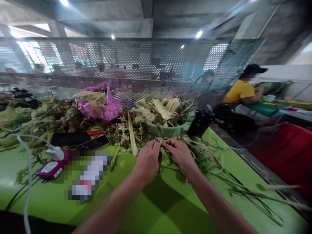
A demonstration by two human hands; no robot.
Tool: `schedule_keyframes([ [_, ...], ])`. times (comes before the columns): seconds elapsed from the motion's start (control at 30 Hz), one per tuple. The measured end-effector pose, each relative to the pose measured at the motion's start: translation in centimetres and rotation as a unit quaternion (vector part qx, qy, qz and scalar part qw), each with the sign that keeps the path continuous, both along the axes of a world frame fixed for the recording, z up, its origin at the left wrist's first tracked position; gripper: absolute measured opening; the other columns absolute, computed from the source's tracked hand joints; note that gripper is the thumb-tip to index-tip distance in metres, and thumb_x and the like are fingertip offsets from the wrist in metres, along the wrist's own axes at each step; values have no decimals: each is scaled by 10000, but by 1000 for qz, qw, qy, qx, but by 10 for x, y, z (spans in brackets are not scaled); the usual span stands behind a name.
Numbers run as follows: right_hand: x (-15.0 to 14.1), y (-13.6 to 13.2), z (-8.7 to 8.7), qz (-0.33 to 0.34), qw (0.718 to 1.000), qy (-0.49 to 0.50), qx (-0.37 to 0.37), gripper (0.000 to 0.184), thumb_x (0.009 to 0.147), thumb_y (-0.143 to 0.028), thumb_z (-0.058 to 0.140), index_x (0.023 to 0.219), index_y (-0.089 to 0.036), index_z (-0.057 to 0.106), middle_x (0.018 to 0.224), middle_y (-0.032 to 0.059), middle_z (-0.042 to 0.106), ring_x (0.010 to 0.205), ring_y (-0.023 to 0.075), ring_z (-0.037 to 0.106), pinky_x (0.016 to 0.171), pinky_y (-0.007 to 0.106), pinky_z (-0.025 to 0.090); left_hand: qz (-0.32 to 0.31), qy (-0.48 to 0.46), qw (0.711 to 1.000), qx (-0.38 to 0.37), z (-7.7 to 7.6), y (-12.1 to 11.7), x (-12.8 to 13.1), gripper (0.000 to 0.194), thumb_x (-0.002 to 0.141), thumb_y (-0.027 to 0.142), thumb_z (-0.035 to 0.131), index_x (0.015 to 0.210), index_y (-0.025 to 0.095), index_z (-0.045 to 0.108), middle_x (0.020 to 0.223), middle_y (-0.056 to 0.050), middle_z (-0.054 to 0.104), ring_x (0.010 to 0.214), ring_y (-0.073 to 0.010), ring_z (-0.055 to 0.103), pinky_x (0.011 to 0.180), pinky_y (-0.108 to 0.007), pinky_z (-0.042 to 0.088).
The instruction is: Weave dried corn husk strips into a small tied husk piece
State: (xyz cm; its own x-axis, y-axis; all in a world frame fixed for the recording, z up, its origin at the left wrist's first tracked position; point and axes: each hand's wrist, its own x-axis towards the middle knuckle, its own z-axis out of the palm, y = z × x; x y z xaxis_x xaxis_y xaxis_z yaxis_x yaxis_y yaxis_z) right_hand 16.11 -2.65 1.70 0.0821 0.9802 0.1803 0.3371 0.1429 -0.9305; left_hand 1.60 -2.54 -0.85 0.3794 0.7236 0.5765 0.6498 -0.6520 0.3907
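Note:
Over the green table (112,211), my left hand (149,157) and my right hand (179,153) meet at the fingertips. Both are closed in a pinch around something small that the fingers mostly hide, so I cannot make out its kind. Just beyond them stands a green basket (162,130) heaped with dried corn husks (162,110). A long pale husk strip (132,138) lies to the left of my left hand. Green plant stems (207,162) are spread beside and behind my right hand.
Left are a purple power strip (50,169) with a white charger (55,152), a phone (92,143) and a red cutter (96,132). Behind lie a pink bag (102,109) and dried plants (58,112). A black bottle (200,123) stands right; a person in yellow (240,91) sits beyond.

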Motion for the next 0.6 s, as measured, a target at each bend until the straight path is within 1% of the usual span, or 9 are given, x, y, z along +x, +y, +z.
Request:
schedule_keyframes([
  [0.1,1,1,0,-3,1000,-28,-10,325,711,-486,638,677,-165,602,529,-42,450,478,92,336,452,225,249,4,3,1000,-13,0,0,0,278,769,20,427,983,179,507,929,-88,583,870,-214,563,757,-343,452],
  [0.2,-1,0,0,-1,999,-32,-11,356,690,-524,644,663,-171,605,520,-39,450,468,95,336,438,227,245,14,-2,1000,-22,3,0,-1,268,791,23,406,986,174,513,909,-95,596,851,-218,570,744,-343,450],
  [0.3,-4,-2,-1,-6,1000,-28,-7,367,678,-529,654,661,-164,622,513,-37,459,465,95,338,433,227,248,22,2,1000,-11,5,-1,-1,206,830,58,406,964,169,517,885,-98,603,822,-218,568,732,-341,445],
  [0.4,-5,-3,-2,-14,999,-35,-6,339,676,-491,662,681,-152,647,528,-27,492,474,97,357,439,225,262,25,7,1000,7,4,-2,1,165,845,80,417,930,171,526,850,-87,600,800,-214,561,729,-340,440],
  [0.47,-3,-2,-2,-17,999,-38,-7,306,672,-457,663,685,-152,650,545,-19,523,480,100,378,448,226,278,16,-7,1000,5,2,-2,1,197,835,74,432,974,174,531,867,-84,608,811,-213,565,741,-339,441],
  [0.6,3,1,-2,-15,998,-58,-4,211,677,-371,639,684,-160,641,558,-19,556,479,102,410,456,224,298,-24,-57,998,-32,4,5,-5,357,789,71,493,1127,187,507,1031,-99,625,926,-222,584,803,-345,449],
])
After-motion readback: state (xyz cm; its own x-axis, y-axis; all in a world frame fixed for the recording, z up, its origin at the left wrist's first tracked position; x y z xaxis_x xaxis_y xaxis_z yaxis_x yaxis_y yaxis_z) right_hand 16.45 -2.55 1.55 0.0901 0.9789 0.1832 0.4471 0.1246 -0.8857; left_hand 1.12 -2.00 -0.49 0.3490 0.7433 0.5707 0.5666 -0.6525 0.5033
